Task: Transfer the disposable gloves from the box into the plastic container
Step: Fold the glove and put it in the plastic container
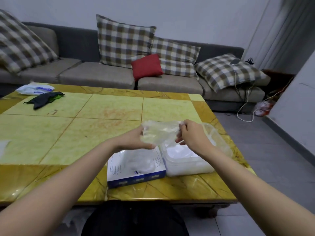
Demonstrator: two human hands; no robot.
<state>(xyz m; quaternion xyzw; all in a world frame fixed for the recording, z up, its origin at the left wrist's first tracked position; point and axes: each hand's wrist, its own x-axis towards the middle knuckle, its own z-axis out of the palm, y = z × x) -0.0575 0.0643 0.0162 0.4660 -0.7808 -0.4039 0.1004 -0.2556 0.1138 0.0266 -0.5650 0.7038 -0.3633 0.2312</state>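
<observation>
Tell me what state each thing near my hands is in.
Thin clear plastic glove: held up, spread between both hands.
Left hand: pinching the glove's left edge.
Right hand: pinching its right edge.
Blue-and-white cardboard glove box: top open, clear gloves showing.
Translucent plastic container: uncovered, right beside the box.

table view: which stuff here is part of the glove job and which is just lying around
For the job: clear glove, pinched by left hand and right hand; glove box; plastic container.
Lying about: dark cloth and white packet at the far left of the table; red cushion on the sofa.
</observation>
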